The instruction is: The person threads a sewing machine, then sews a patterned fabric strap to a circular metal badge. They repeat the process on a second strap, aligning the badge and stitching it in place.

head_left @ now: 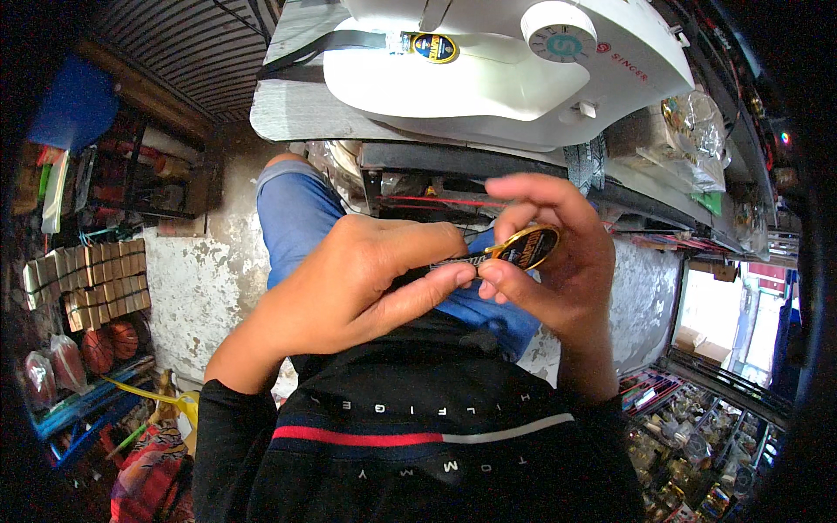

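Observation:
In front of my chest, both hands meet over a round medal [535, 249] with a gold rim and a dark printed face. The thumb and fingers of my right hand [571, 270] pinch it near its edge. My left hand [362, 275] is closed on a dark printed ribbon [452, 262] that leads to the medal; its far part is hidden under the fingers. Beyond my hands, a second medal [435, 48], dark with a yellow rim, lies on the white sewing machine [453, 98], with a black ribbon [353, 41] running left from it.
The sewing machine stands on a grey table [305, 118] whose near edge lies just past my knees. Clear plastic packages [689, 139] sit to its right. Shelves of small packaged goods [697, 453] are at lower right. Stacked boxes [87, 279] and basketballs [111, 344] stand at left.

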### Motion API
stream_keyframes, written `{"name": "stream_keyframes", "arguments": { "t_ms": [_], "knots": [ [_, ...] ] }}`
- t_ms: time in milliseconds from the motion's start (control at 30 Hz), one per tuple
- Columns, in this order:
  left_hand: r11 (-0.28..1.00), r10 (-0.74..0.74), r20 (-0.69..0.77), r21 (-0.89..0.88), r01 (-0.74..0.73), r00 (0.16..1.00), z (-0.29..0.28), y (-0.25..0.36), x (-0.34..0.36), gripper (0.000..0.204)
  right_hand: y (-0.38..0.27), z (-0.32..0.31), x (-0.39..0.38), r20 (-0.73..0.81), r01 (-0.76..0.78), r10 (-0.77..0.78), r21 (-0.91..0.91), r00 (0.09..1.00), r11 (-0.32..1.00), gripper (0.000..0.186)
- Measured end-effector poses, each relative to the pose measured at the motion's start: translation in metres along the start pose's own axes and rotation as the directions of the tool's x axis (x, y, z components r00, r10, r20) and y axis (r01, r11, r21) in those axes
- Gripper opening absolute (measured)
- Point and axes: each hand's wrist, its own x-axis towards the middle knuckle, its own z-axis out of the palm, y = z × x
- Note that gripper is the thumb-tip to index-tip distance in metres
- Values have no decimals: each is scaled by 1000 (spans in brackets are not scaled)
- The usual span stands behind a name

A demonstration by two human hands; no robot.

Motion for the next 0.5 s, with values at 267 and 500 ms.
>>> {"name": "stream_keyframes", "arguments": {
  "t_ms": [267,500],
  "knots": [
    [997,-28,32,75,26,999,-7,6,-2,18,-8,-9,15,181,-117,119,-21,976,993,9],
    [997,-9,28,73,7,1000,-10,9,-8,17,-4,-8,17,277,-179,136,136,951,975,9]
  ]
}}
